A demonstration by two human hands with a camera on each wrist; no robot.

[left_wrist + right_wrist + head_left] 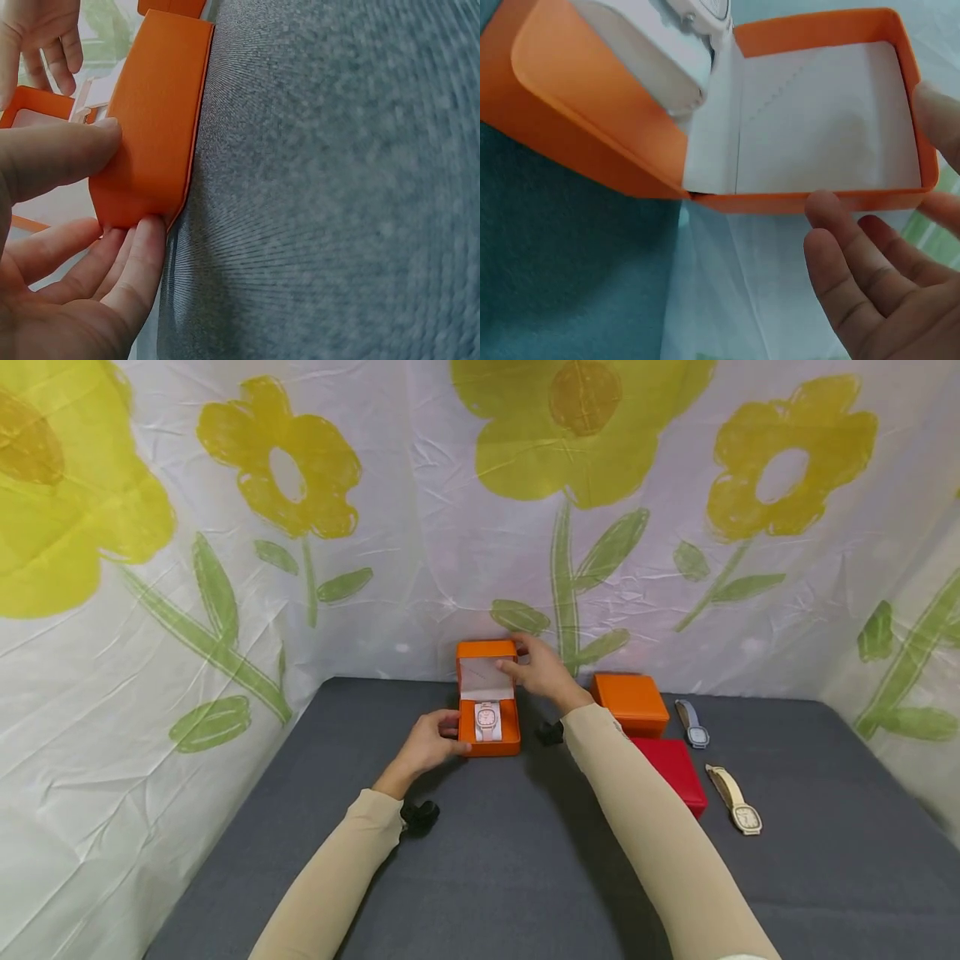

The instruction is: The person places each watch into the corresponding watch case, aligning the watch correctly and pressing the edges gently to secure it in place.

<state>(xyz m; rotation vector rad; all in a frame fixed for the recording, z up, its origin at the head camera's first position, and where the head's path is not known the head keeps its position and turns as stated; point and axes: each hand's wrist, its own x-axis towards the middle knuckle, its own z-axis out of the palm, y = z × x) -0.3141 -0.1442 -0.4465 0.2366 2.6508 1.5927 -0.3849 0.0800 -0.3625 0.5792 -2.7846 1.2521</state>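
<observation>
An orange watch box stands with its lid raised at the back of the table. Inside, a pink-strapped wristwatch sits round a white cushion. My left hand grips the box's front left corner, thumb on the front wall and fingers against the side, as the left wrist view shows. At the lid's right edge, my right hand holds the upper corner between thumb and fingers. The right wrist view shows the lid's white lining and those fingers along the rim.
Right of my right forearm stand a closed orange box and a red box, partly covered by the sleeve. A grey-blue watch and a cream-strapped watch lie beyond them. A flowered curtain hangs behind the dark table.
</observation>
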